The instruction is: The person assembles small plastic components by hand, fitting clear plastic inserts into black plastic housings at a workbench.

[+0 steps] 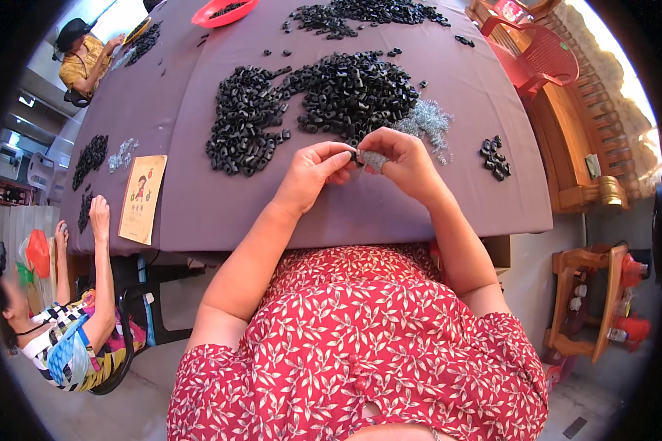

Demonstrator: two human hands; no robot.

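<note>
Hands brought together above the near part of a cloth-covered counter (500,209), fingertips nearly meeting. In the left hand (316,169): thumb and forefinger pinched narrow on a small black piece (354,156), partly hidden by the fingers. In the right hand (408,165): thumb and forefinger curled toward the same piece, with a clump of silvery coils (375,160) held beneath them; exact contact between coils and piece too small to tell.

Just beyond the hands: a large heap of black pieces (357,88). Beyond and to the left of the hands: a second black heap (246,121), close beside the first. Just beyond the right hand: a loose pile of silvery coils (428,121), bordering the large heap. Well to the right of the right hand: a small black cluster (495,158). Farthest beyond the hands: another spread of black pieces (375,11) and, to its left, a red bowl (224,10) with dark contents.

Well to the left of the left hand: a tan booklet (143,198) with an illustrated cover, lying flat. Farther left: a seated co-worker (81,338), with a raised hand (99,213) near a smaller black pile (85,209).
</note>
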